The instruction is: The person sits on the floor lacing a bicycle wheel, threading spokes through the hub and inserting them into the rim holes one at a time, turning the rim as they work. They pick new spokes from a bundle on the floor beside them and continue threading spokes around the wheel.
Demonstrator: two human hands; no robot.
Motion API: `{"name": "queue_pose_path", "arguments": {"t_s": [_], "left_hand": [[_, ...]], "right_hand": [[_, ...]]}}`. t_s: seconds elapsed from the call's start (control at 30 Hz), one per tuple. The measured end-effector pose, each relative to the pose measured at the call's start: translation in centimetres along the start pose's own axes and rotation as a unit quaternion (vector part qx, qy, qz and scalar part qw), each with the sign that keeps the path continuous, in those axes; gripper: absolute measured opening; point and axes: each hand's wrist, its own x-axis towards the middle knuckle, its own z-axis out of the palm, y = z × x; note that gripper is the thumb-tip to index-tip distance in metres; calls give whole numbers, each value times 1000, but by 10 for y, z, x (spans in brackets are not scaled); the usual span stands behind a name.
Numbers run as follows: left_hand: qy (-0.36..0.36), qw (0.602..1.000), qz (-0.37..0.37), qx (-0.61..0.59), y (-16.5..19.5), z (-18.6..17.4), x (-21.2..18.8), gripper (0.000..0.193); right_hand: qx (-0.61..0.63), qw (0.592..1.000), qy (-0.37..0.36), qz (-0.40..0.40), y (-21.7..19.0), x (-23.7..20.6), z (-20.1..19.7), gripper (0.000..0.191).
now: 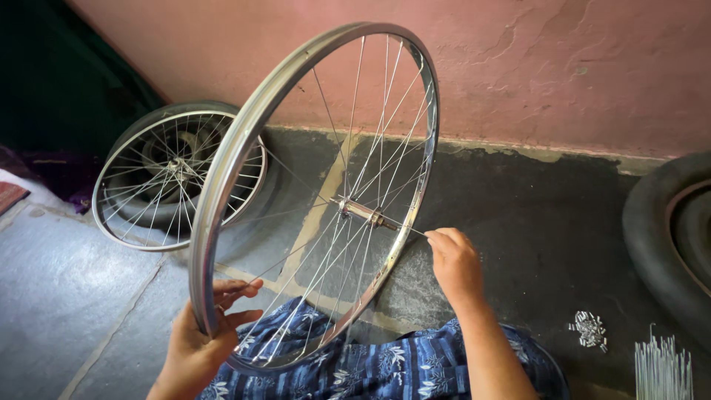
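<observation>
Left hand (198,342) clamped on wheel rim (222,178), keeping it upright; right hand (453,261) pinches spoke (412,230) beside hub (361,212).

**Soft daylight, sharp centre, dark corner**

Even, diffuse daylight fills the scene, brightest on the grey floor (67,296) at 8 o'clock. The pink wall (555,67) at 1 o'clock is evenly lit. The corner at 10 o'clock falls into deep shadow. The steel wheel rim (222,170) carries mild sheen, no harsh glare. Shadows are faint and soft-edged. Focus holds across the frame; slight wide-angle stretch shows at the edges.
</observation>
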Motion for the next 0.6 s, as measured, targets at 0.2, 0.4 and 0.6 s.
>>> {"name": "queue_pose_path", "arguments": {"t_s": [0.2,0.4,0.6], "left_hand": [[-3,999,23,-42,-28,0,3,71],[19,994,63,-87,-69,15,-1,67],[-59,991,101,58,-76,24,-10,70]], "right_hand": [[32,999,40,-15,-22,7,34,18],[2,1000,15,-3,-45,52,63,40],[-37,996,-77,40,-55,72,72,43]]}}
